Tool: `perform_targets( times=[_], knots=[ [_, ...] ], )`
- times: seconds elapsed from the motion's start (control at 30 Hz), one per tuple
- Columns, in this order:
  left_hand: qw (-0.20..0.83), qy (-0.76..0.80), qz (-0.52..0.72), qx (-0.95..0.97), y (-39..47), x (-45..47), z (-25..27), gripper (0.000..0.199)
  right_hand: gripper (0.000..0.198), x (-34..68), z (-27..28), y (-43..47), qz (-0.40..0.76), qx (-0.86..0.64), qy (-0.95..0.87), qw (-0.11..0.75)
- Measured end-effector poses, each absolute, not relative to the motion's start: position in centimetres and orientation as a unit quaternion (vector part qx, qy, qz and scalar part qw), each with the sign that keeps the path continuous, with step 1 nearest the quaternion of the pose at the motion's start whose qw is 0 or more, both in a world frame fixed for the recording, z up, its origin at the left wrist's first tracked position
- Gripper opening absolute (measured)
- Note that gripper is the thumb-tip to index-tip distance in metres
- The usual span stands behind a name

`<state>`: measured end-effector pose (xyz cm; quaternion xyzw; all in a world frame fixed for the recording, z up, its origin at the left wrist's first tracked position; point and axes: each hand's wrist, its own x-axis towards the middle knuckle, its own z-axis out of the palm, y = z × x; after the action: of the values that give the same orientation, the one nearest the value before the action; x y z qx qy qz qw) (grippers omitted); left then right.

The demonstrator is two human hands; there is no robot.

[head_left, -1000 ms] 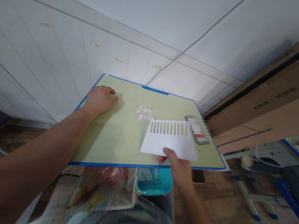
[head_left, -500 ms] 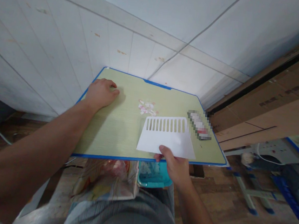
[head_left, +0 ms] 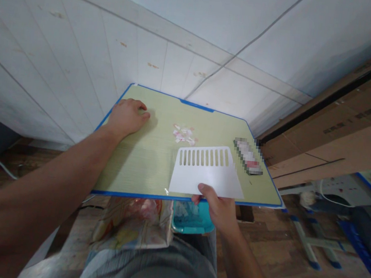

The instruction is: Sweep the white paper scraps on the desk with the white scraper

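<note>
My right hand (head_left: 220, 208) pinches the near edge of a flat white plastic scraper (head_left: 203, 179), thumb on top and fingers beneath. A row of long slots runs along the scraper's far side. It is at the front edge of a pale green table (head_left: 137, 160) with a blue rim. My left hand (head_left: 129, 115) rests at the table's left side, holding nothing, with thumb and forefinger apart and the other fingers partly hidden. Between the hands, beyond the scraper, lies a small heap of pink and white scraps (head_left: 184, 134).
A pixelated phone-like thing (head_left: 248, 157) lies at the table's right. Below the front edge are a turquoise basket (head_left: 193, 227) and an open bag (head_left: 140, 235) with pinkish contents. Cardboard boxes (head_left: 335, 114) stand at the right, a white wall (head_left: 132, 42) behind.
The scraper has come slightly toward me and its tilt has changed a little. A small shiny clear bit now shows at its near left corner. My left hand stays in place.
</note>
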<state>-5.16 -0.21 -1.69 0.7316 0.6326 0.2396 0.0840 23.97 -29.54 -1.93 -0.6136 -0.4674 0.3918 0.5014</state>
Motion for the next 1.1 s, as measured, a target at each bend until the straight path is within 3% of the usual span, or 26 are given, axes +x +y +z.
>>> perform_targets(
  times=[0.43,1.1],
  knots=[
    [0.086,0.626,0.251,0.733,-0.5,-5.0,-1.6,0.052,0.042,23.6,-0.3,-30.2,0.409,-0.633,-0.462,0.468],
    [0.085,0.631,0.241,0.733,-0.5,-5.1,-1.5,0.057,0.043,23.1,-1.3,-29.7,0.410,-0.622,-0.460,0.484]
  ],
)
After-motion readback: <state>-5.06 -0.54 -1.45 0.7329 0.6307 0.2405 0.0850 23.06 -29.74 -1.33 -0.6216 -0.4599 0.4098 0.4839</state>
